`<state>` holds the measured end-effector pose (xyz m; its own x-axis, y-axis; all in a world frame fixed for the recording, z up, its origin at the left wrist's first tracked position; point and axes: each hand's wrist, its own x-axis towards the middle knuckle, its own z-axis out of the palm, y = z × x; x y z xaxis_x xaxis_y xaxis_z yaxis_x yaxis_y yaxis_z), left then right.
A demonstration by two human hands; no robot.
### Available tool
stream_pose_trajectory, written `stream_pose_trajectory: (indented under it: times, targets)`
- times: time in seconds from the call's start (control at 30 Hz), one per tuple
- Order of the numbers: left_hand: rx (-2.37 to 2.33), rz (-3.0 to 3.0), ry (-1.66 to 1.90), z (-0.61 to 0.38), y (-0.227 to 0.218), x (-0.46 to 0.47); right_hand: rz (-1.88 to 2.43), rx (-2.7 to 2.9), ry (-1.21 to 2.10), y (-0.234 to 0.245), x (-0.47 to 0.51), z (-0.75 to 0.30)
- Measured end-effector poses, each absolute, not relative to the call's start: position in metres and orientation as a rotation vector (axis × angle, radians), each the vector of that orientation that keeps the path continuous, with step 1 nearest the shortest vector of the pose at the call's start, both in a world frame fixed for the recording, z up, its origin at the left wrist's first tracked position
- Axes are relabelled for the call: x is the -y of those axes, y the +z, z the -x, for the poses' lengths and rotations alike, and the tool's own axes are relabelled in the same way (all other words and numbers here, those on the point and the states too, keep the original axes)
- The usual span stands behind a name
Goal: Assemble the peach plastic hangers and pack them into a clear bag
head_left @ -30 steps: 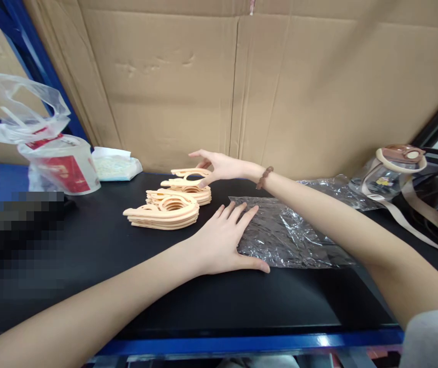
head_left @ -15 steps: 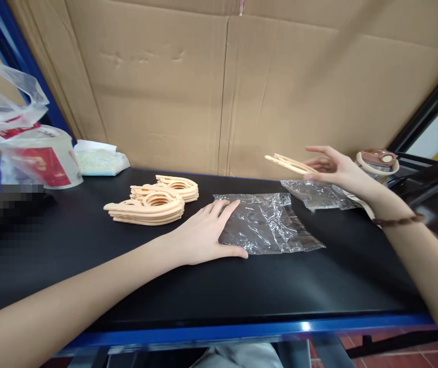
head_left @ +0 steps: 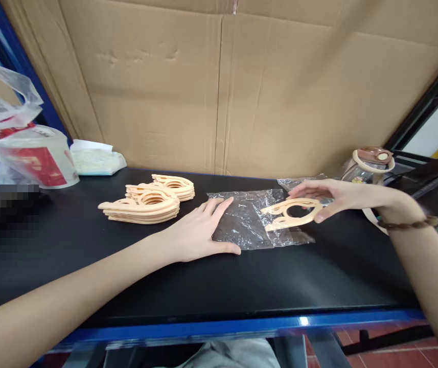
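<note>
My left hand (head_left: pixel 203 232) lies with its fingers spread over the left edge of a clear plastic bag (head_left: pixel 237 225) that is flat on the black table. Between the fingertips and thumb of my right hand (head_left: pixel 328 199) is a beige folding hanger (head_left: pixel 293 221), folded up, its two prongs pointing left. It is over the right part of the bag; whether it touches the film I cannot tell. Left of my left hand sit stacked beige folding hangers (head_left: pixel 142 207), with a second stack (head_left: pixel 176 186) just behind.
Behind my right hand lies another clear plastic bag (head_left: pixel 285 183), partly hidden. A drinking bottle (head_left: pixel 372 163) stands at the back right. On the left are a bagged tub (head_left: pixel 42 158) and a tissue pack (head_left: pixel 98 158). Cardboard (head_left: pixel 157 92) walls off the back.
My right hand has come down and toward me, bringing the hanger from above the table to over the bag and turning its flat side into view. My left hand stays on the bag.
</note>
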<state>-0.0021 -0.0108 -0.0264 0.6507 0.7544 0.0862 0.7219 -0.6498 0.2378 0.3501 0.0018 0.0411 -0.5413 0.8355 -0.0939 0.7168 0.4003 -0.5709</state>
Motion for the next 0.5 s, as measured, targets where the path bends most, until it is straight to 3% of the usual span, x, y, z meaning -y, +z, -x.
stream_pose_trajectory:
  times: [0.13, 0.37, 0.5]
  targets:
    - [-1.179, -2.71, 0.253, 0.002, -0.028, 0.01, 1.37, 2.384, 0.764, 0.019, -0.01, -0.316]
    - [-1.229, -2.687, 0.127, 0.002, -0.027, 0.012, 1.591, 2.29, 0.168, -0.017, -0.024, -0.29]
    - [-1.193, -2.705, 0.154, 0.002, -0.028, 0.012, 1.501, 2.224, 0.328, -0.023, -0.022, -0.282]
